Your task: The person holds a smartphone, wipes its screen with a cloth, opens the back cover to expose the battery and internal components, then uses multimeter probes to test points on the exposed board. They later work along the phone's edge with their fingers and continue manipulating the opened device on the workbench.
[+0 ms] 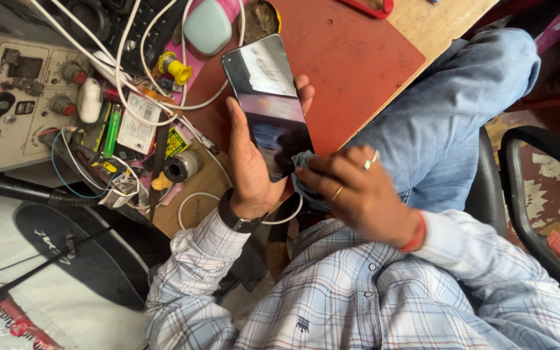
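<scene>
1. Wiping a dark smartphone [269, 104] held face-up above the near edge of a red work mat [351, 58]; glass glossy, throwing back a pale reflection over its upper half.
2. Gripped by the left hand [249, 170] from beneath, thumb along one long edge, fingertips curled over the other; a dark wristwatch [238, 220] just below.
3. Pinched in the right hand [358, 191]: a small blue cloth [304, 162], fingers closed on it and pressed against the phone's lower corner; slightly blurred, rings on two fingers, a red thread at the wrist.
4. Judged from the glass: upper part looks clean and shiny, lower end under the cloth apparently the part in hand; back and edges not visible, so cannot tell how much remains.
5. Crowding the bench beyond the phone: tangled white cables [134, 58], a mint-green case [207, 26], a yellow connector [175, 68], a green lighter [112, 129], a dark solder spool [180, 167].
6. Farther left, a beige bench instrument with red knobs [24, 97]; at the top, a dark keyboard [140, 19] under the cables.
7. Nothing between cloth and glass; a white cable loop [192, 201] hanging close under the left wrist, the nearest thing to snag.
8. Right of the hands, a knee in blue jeans [448, 123] and a black chair arm [520, 188].
</scene>
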`<act>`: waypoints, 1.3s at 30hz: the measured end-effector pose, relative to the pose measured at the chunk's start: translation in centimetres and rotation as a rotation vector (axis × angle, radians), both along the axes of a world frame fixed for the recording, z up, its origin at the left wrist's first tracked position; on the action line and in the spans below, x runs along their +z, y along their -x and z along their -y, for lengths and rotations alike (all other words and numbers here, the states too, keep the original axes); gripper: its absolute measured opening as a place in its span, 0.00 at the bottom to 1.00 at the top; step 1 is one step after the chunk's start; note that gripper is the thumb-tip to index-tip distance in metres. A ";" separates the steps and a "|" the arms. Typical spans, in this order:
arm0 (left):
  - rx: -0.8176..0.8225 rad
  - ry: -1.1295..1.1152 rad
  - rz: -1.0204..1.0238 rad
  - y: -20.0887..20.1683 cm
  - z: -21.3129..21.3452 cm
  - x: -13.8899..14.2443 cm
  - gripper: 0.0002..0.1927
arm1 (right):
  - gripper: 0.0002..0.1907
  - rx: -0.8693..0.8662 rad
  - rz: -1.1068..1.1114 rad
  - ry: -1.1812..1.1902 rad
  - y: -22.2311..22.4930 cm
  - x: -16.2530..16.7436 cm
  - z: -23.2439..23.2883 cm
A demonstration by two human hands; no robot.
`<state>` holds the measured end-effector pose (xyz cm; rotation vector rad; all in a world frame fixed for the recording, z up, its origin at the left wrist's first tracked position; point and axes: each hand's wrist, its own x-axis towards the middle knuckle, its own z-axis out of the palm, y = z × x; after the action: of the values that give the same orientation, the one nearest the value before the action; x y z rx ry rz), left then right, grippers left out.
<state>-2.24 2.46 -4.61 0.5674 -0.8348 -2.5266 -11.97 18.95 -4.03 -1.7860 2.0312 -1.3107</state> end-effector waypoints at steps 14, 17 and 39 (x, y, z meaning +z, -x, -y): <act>0.016 0.006 -0.062 -0.2 0.3 1.4 0.38 | 0.14 -0.223 0.619 -0.050 3.7 2.4 2.0; 0.009 -0.099 -0.079 -0.4 0.4 1.3 0.39 | 0.18 0.014 1.132 -0.077 1.6 0.8 1.5; 0.021 0.301 0.099 -1.2 0.6 2.7 0.37 | 0.16 0.011 0.950 -0.064 -0.1 1.2 1.6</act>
<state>-1.00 1.90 -1.87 0.5994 -1.2109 -2.3075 -11.92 17.31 -2.80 -0.8372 1.4709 -1.6192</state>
